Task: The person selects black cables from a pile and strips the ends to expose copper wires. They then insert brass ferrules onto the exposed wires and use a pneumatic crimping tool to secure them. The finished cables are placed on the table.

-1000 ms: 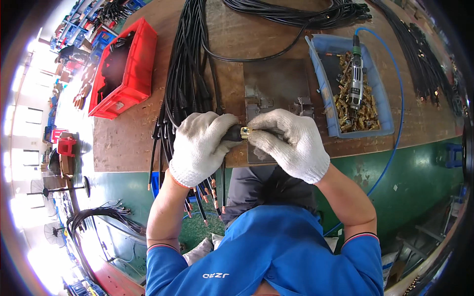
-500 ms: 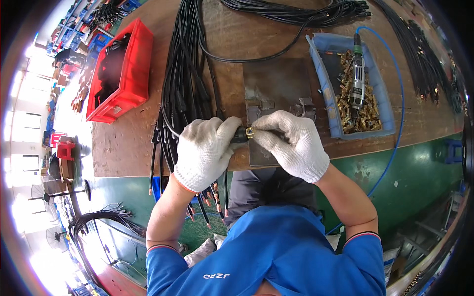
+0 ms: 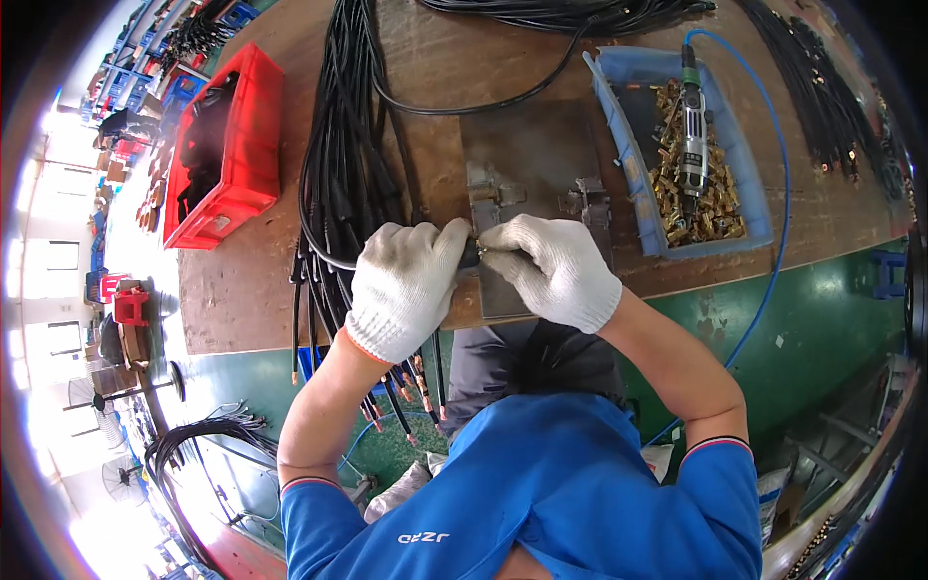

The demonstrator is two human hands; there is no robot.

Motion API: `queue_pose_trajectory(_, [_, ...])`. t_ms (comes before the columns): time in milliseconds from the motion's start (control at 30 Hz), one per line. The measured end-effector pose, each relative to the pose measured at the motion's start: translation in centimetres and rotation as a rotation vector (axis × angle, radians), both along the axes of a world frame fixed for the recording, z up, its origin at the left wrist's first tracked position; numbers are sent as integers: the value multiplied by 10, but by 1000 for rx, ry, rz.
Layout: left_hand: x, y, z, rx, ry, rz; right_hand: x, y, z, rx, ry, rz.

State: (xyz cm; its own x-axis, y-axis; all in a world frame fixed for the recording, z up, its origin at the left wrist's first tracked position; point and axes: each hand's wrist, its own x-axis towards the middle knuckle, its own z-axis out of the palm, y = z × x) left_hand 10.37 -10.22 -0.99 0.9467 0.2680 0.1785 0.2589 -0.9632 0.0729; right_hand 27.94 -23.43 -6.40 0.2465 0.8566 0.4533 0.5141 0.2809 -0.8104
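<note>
In a white knit glove, my left hand (image 3: pixel 401 285) is closed around the black end (image 3: pixel 469 255) of a cable, just above the table's near edge. My right hand (image 3: pixel 553 271), gloved the same way, pinches a small brass fitting (image 3: pixel 480 247) at the tip of that cable end. The fingers hide most of the fitting, so how deep it sits cannot be made out. Behind the hands lies a dark metal plate (image 3: pixel 527 145) with two metal fixtures on it. Black cables (image 3: pixel 338 126) run in a thick bundle beside my left hand.
A blue bin (image 3: pixel 619 126) at the right holds brass fittings (image 3: pixel 720 217), with a pneumatic screwdriver (image 3: pixel 694 135) lying on them. Its blue air hose (image 3: pixel 781 184) curves over the table edge. A red crate (image 3: pixel 253 179) of black parts stands left. More cables (image 3: pixel 812 106) lie far right.
Both hands remain together at the cable end. The right fingers now cover more of the brass fitting. The view has shifted slightly.
</note>
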Motion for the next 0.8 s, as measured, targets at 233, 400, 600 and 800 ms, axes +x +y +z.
queue_pose_trajectory(233, [5, 12, 11, -18, 4, -21, -10, 21, 16, -177, 348, 70])
queue_pose_trajectory(400, [15, 16, 27, 82, -356, -96, 1, 48, 11, -158, 478, -51])
queue_pose_trajectory(600, [23, 41, -9, -669, -583, 140, 32, 71, 38, -155, 1185, -56])
queue_pose_trajectory(800, [120, 89, -12, -1844, -1021, -227, 45, 116, -13, -72, 657, -403])
